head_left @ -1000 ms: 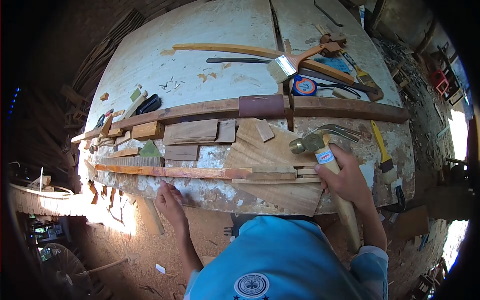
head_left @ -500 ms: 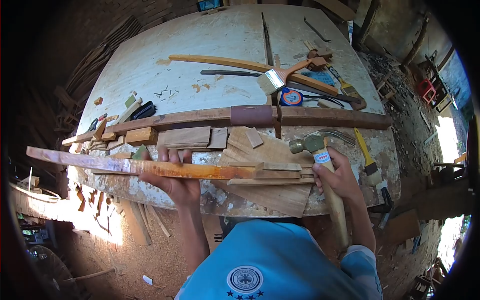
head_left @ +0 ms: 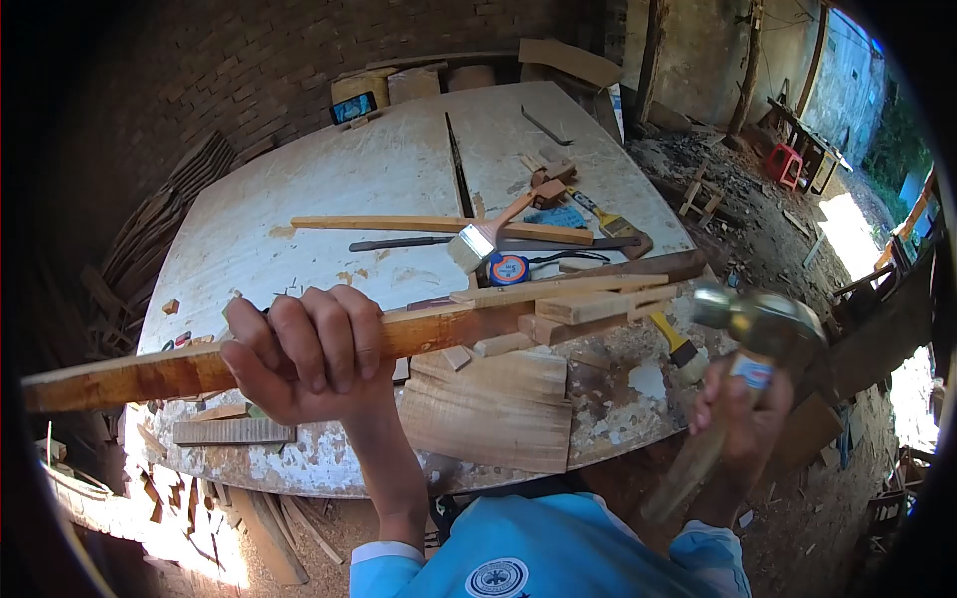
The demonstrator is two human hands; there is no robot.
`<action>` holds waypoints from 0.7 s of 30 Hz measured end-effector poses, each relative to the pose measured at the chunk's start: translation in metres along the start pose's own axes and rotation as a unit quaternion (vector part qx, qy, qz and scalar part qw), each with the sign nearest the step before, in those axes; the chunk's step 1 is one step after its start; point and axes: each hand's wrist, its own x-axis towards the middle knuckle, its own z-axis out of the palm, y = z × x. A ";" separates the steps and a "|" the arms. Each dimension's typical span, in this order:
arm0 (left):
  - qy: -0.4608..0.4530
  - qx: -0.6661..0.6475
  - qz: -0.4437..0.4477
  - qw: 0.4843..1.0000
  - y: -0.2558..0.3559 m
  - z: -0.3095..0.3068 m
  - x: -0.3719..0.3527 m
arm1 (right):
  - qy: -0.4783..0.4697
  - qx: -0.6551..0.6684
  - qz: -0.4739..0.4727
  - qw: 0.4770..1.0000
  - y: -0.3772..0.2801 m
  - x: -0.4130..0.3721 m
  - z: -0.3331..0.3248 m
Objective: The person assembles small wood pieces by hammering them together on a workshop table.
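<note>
My left hand (head_left: 309,349) is wrapped round a long wooden piece (head_left: 439,327), raised above the table and slanting up to the right. Thin wood strips (head_left: 588,302) are joined at its right end. In my right hand (head_left: 743,404) is a hammer (head_left: 763,324), gripped by its handle; its metal head is up, just right of the strips and apart from them, and looks blurred. Beneath the long piece, a flat wooden board (head_left: 488,409) lies on the table near the front edge.
On the table (head_left: 349,179) lie a wide brush (head_left: 474,246), a tape measure (head_left: 508,268), a long light stick (head_left: 429,226), a yellow-handled brush (head_left: 678,344) and a ridged block (head_left: 234,431). A phone (head_left: 353,107) stands at the back. A red stool (head_left: 785,164) is at far right.
The long piece has been lifted and tilted, its right end higher. My left hand now closes round it from above. My right hand has moved right with the hammer, away from the strips. The view has tipped upward.
</note>
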 end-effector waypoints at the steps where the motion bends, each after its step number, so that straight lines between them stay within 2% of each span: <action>1: -0.003 0.020 0.014 1.000 0.000 -0.002 -0.002 | 0.025 0.025 -0.061 0.998 -0.005 -0.001 -0.001; 2: -0.004 0.043 0.028 0.999 0.000 -0.004 -0.003 | 0.048 0.051 -0.119 0.990 -0.007 -0.001 0.000; 5: -0.010 0.041 0.047 0.998 0.000 -0.002 -0.006 | 0.073 0.015 -0.122 0.990 0.000 -0.002 0.019; 6: -0.008 0.036 0.046 0.998 0.000 -0.001 -0.007 | -0.033 -0.062 -0.064 0.995 0.014 -0.003 0.016; 7: -0.007 0.030 0.046 0.998 -0.002 0.001 -0.007 | -0.103 -0.145 -0.061 0.982 0.027 0.004 0.021; 9: -0.009 0.037 0.031 0.999 -0.002 0.001 -0.011 | -0.167 -0.232 -0.049 0.957 0.031 0.008 0.027; 10: -0.015 0.052 0.025 0.998 -0.001 -0.005 -0.014 | -0.167 -0.238 -0.049 0.956 0.026 0.011 0.029; 12: -0.022 0.077 0.017 0.997 0.003 -0.013 -0.017 | -0.130 -0.187 -0.029 0.973 0.007 0.009 0.038; 14: -0.023 0.084 0.019 0.996 0.008 -0.019 -0.018 | -0.036 -0.049 -0.072 0.996 -0.004 -0.002 0.037; 16: -0.033 0.083 0.026 0.996 0.010 -0.019 -0.016 | 0.063 0.061 -0.093 0.992 -0.008 -0.008 0.047; 17: -0.042 0.078 0.032 0.996 0.011 -0.013 -0.013 | -0.010 -0.069 -0.067 0.995 0.002 -0.006 0.051; 18: -0.050 0.069 0.038 0.996 0.010 -0.010 -0.012 | -0.081 -0.198 -0.040 0.976 0.020 -0.001 0.052; 20: -0.037 0.087 0.037 0.995 0.012 -0.012 -0.013 | -0.170 -0.295 -0.004 0.940 0.037 0.003 0.050; 21: -0.033 0.097 0.041 0.994 0.012 -0.013 -0.011 | -0.193 -0.265 -0.004 0.945 0.040 0.009 0.049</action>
